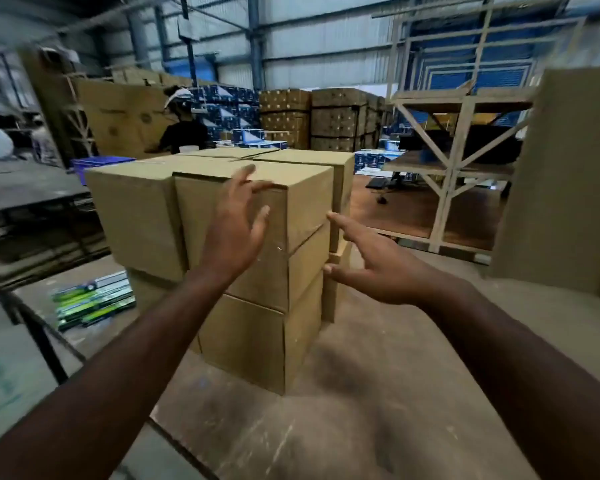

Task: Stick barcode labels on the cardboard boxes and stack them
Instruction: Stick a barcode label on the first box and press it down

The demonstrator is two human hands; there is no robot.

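Observation:
A stack of plain brown cardboard boxes (257, 327) stands on a low board in front of me, three high at its near corner. The top corner box (309, 199) sits at chest height. My left hand (238, 225) is spread open in front of that box's near face, fingers straight and apart. Beside the box's right face my right hand (371, 259) is open too, with its fingertips at the box edge. Neither hand holds anything. No barcode label shows on the faces I see.
A flat stack of green printed sheets (92, 299) lies on the floor to the left. A wooden rack (454, 161) stands to the right, a tall cardboard sheet (568, 174) at far right. Another person (184, 126) works behind the stack; pallets of boxes (340, 119) fill the back.

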